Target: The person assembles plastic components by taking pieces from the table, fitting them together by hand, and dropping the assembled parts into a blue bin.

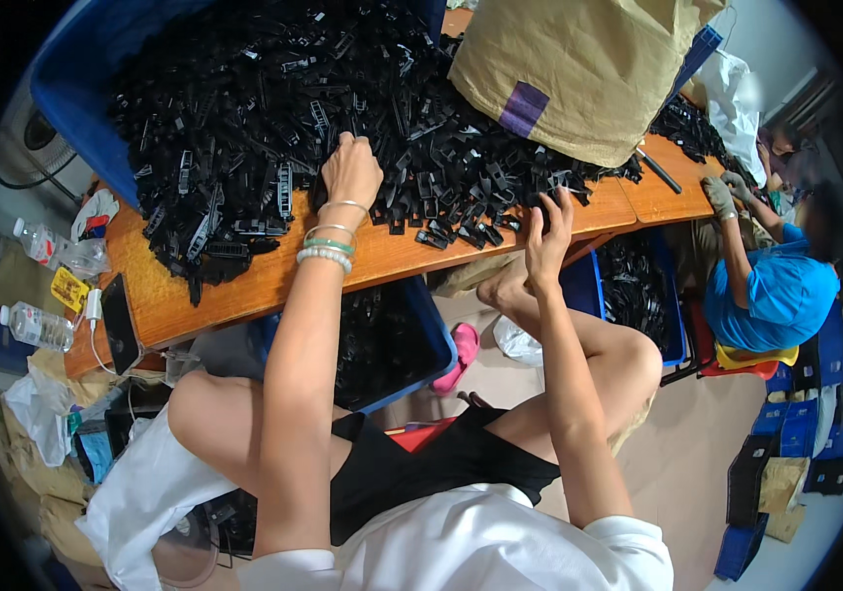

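Note:
A big heap of long black plastic parts (234,108) spills from a blue crate (81,108) onto the wooden table (372,246). My left hand (350,172), with bracelets at its wrist, is closed at the heap's near edge. Its curled fingers hide whatever they hold. Smaller black plastic pieces (441,192) lie loose to its right. Over these, close to the table's front edge, my right hand (549,241) pinches a small black plastic piece (543,209) between thumb and fingers.
A tan sack (579,69) hangs over the pile's far right. Blue bins with black parts stand under the table, one (402,379) between my knees. Bottles (37,327) and a phone (121,325) are at left. A gloved co-worker in blue (771,295) sits right.

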### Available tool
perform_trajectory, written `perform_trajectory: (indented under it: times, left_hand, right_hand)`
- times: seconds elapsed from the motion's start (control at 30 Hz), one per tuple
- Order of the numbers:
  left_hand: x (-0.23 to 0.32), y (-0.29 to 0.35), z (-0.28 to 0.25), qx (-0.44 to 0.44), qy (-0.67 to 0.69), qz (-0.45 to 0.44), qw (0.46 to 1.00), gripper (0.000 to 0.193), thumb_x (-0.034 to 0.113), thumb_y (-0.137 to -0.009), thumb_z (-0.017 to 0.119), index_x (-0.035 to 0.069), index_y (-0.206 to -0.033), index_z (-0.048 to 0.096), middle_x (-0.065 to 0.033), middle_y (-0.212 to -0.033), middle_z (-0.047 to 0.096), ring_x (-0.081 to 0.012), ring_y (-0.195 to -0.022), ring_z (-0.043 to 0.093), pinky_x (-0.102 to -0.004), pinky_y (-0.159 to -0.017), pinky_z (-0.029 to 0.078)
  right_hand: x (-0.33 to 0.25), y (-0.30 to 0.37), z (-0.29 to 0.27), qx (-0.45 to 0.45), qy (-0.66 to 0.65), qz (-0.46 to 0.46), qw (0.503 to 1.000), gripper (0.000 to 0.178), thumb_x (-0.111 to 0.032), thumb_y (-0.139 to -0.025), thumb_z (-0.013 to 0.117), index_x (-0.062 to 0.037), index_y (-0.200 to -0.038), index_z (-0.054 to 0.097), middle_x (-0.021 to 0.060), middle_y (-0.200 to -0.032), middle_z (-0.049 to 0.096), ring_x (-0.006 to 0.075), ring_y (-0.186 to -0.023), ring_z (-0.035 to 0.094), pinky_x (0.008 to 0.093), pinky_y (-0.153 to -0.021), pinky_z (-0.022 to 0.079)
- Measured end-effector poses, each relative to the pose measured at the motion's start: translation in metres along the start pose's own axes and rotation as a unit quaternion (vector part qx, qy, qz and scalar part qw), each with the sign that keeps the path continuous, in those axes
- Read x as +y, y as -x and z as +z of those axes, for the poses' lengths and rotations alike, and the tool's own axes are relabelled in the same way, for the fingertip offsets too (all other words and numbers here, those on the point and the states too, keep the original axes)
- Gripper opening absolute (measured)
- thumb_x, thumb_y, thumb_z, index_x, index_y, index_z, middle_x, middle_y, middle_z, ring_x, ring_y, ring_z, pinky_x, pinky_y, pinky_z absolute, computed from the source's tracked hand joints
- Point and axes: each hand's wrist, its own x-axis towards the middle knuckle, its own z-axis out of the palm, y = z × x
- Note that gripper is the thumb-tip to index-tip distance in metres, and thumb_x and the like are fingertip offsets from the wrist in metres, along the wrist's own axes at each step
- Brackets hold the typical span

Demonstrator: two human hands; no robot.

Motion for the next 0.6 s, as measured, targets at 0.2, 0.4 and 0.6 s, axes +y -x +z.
perform_trajectory:
  times: [0.2,0.4,0.6]
  left_hand:
    - [-0.005,-0.012,-0.005,-0.045,-0.059,-0.045,0.996,0.025,0.015,-0.075,0.065,-0.001,-0.094,0.063,-0.0183,-0.104,0.058,-0.0395,-0.092,0.062,-0.0455,-0.08,0.051]
    - [-0.008,0.03,-0.034,0.073,0.102,-0.047,0.991,0.03,0.017,-0.075,0.071,0.004,-0.098,0.056,-0.0152,-0.103,0.061,-0.0351,-0.089,0.062,-0.0436,-0.074,0.05]
    - [-0.021,0.116,-0.032,0.121,0.076,0.027,0.989,0.028,0.006,-0.072,0.075,0.001,-0.093,0.057,-0.0128,-0.085,0.056,-0.0293,-0.072,0.059,-0.0369,-0.065,0.047]
  right_hand:
    - [-0.001,0.002,0.002,-0.001,-0.004,0.011,1.0,0.024,-0.006,-0.089,0.055,0.0019,-0.112,0.059,0.0226,-0.136,0.043,0.0383,-0.131,0.038,0.0417,-0.107,0.031]
    - [0.008,-0.002,-0.001,0.038,0.004,0.007,0.999,0.023,-0.009,-0.091,0.057,0.0022,-0.111,0.061,0.0194,-0.133,0.048,0.034,-0.127,0.043,0.0391,-0.106,0.032]
    - [-0.034,0.005,-0.002,0.093,-0.095,0.046,0.99,0.023,-0.005,-0.091,0.055,0.0017,-0.112,0.061,0.0154,-0.121,0.054,0.026,-0.114,0.052,0.0338,-0.096,0.04]
